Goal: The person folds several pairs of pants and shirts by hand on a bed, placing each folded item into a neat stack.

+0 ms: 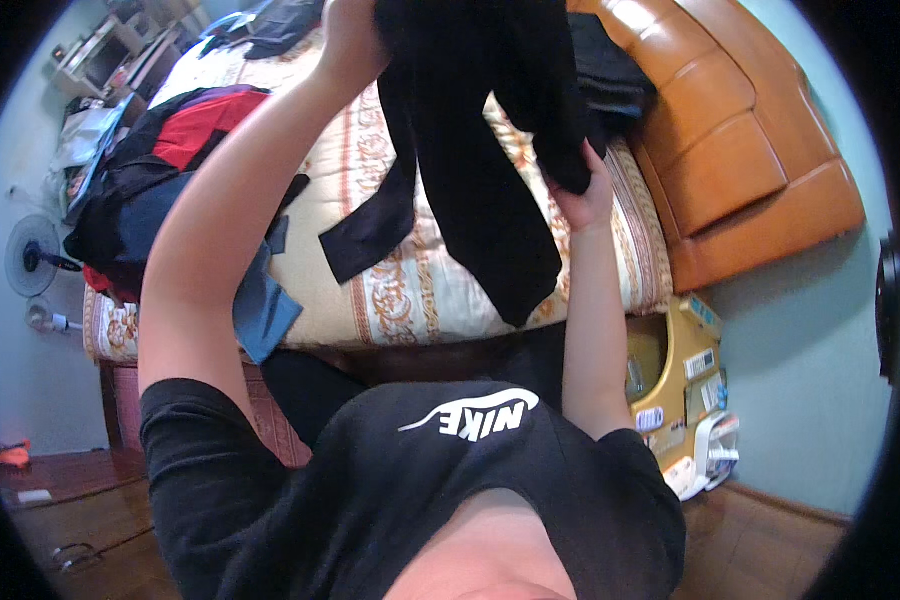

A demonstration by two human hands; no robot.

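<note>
A black garment (480, 172) hangs in front of me above the bed, with long dark parts trailing down towards the bed's near edge. My left hand (356, 37) grips its upper left side near the top of the view; the fingertips are hidden behind the cloth. Lower on the right, my right hand (589, 195) holds a bunched end of the same garment between thumb and fingers. One flat, dark strip of the cloth (367, 232) swings out to the left. What kind of garment it is cannot be told.
The bed's patterned cover (397, 300) lies beneath. On its left is a heap of clothes (142, 187), including red cloth and blue denim (266, 307). Folded dark clothes (611, 75) sit by the orange headboard (720, 112). A yellow nightstand (679, 367) stands right; a fan (34, 255) is left.
</note>
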